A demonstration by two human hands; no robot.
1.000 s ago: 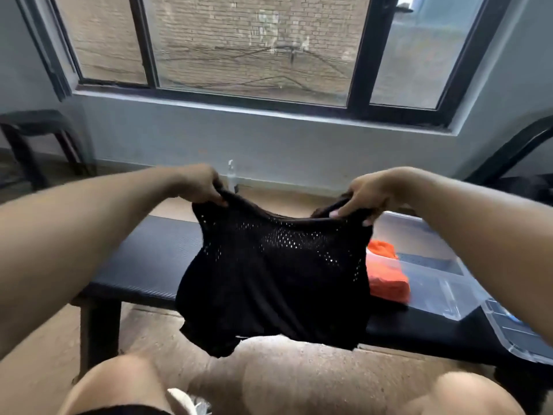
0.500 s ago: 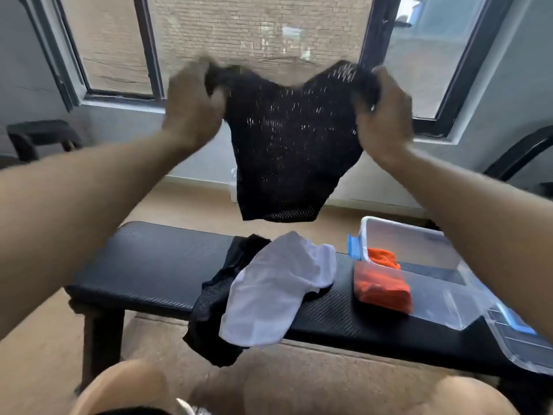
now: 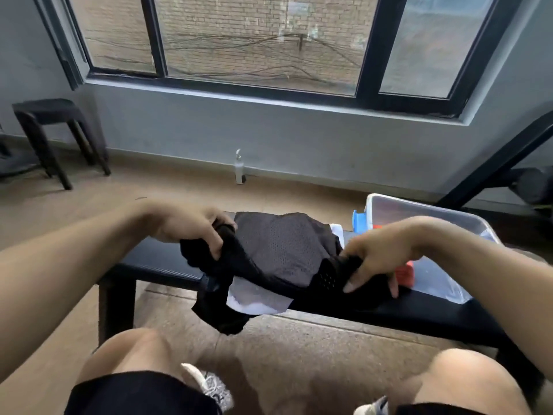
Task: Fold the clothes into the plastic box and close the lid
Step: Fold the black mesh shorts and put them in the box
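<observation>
- Surface (image 3: 155, 266): long, low bench, black padded top with a fine woven-look grain, dark legs; runs left to right across the middle of the view.
- Floor (image 3: 299, 348): brown, speckled and rough near the knees, smoother tan farther off.
- Wall (image 3: 269, 130): flat grey-blue, pale skirting at the foot.
- Window (image 3: 254, 46): wide, black-framed, several panes; brick wall and loose wires outside.
- Stool (image 3: 51, 115): dark, square-topped, four splayed legs; far left by the wall.
- Spray bottle (image 3: 238, 167): small, white, upright on the floor against the far wall.
- Black mesh garment (image 3: 284, 250): thin perforated knit, matte, dark grey where light catches it; spread over the middle of the surface, near edge bunched and draping off the front.
- White cloth (image 3: 257, 301): smooth, pale; lies under the mesh garment, a corner showing at the near edge of the surface.
- Plastic box (image 3: 419, 209): clear, rectangular, rounded corners, blue clip at its left end; stands on the right part of the surface, lid off.
- Orange garment (image 3: 404, 274): bright, folded; inside the box, mostly hidden by the right wrist.
- Left hand (image 3: 191, 226): grip clenched round the garment's bunched left edge, fingers curled.
- Right hand (image 3: 380, 253): grip pinching the garment's right edge, thumb and fingers pointing down.
- Knees, black shorts and pale shoes at the near edge of view.
</observation>
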